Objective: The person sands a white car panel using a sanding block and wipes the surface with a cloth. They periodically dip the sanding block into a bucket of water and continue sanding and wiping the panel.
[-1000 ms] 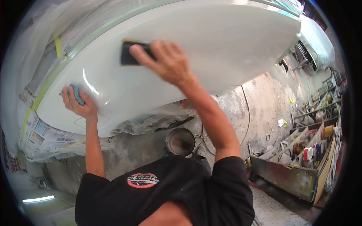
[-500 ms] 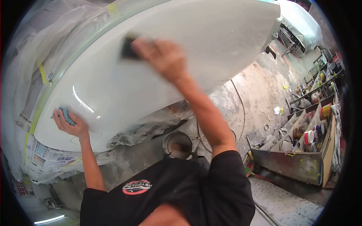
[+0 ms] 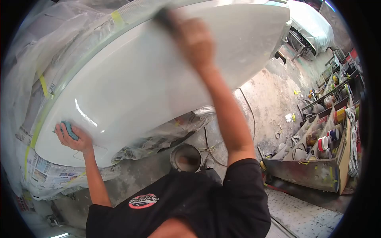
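Observation:
A large white car panel (image 3: 131, 83), glossy at its lower left and duller elsewhere, fills the upper left and middle. Near its left end my left hand (image 3: 75, 138) is closed around a blue-green sponge (image 3: 69, 130) and rests on the paint. Higher up, over the panel's far edge, my right hand (image 3: 196, 41) grips a dark sanding block (image 3: 166, 20); both are smeared by motion. Masking tape (image 3: 43, 105) and plastic sheeting (image 3: 43, 43) border the panel's far side. Newspaper (image 3: 47, 170) covers the area below its left end.
A bucket (image 3: 185, 158) stands on the floor just in front of my body. A hose (image 3: 249, 104) runs across the concrete. To the right is a divided wooden bin (image 3: 301, 168) with cans and cups. Another wrapped car part (image 3: 315, 25) stands at the back right.
My right hand has swept up and to the right with the sanding block, toward the panel's far edge. My left hand stays in place with the sponge.

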`<state>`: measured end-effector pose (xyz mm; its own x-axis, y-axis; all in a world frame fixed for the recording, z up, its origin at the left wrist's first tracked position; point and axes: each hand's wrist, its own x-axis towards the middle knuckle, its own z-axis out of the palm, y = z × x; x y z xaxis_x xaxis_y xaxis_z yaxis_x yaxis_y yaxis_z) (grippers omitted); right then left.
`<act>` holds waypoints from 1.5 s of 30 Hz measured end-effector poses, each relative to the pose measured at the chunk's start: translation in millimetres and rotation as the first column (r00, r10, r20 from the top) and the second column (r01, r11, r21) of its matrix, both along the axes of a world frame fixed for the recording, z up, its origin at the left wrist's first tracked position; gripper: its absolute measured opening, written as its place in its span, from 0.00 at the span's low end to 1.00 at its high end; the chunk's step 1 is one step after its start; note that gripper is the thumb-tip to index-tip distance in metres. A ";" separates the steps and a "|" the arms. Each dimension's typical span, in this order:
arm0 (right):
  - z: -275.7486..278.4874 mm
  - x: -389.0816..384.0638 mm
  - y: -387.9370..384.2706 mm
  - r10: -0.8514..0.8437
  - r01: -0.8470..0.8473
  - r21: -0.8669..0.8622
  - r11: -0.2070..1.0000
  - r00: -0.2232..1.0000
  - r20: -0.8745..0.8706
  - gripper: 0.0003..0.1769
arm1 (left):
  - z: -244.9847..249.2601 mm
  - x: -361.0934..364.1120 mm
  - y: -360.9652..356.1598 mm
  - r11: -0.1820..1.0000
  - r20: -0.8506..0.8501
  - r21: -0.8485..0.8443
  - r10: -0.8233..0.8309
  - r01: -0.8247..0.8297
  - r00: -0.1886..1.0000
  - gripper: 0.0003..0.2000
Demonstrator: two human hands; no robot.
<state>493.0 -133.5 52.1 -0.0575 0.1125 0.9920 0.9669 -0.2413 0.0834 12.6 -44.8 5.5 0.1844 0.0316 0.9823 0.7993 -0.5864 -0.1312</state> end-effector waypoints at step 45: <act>-523.7 -220.2 -637.5 -0.342 -0.050 -0.539 0.841 -0.820 -0.458 0.44 | -5.5 597.9 -109.2 0.665 -0.398 -0.260 -0.734 0.700 0.550 0.12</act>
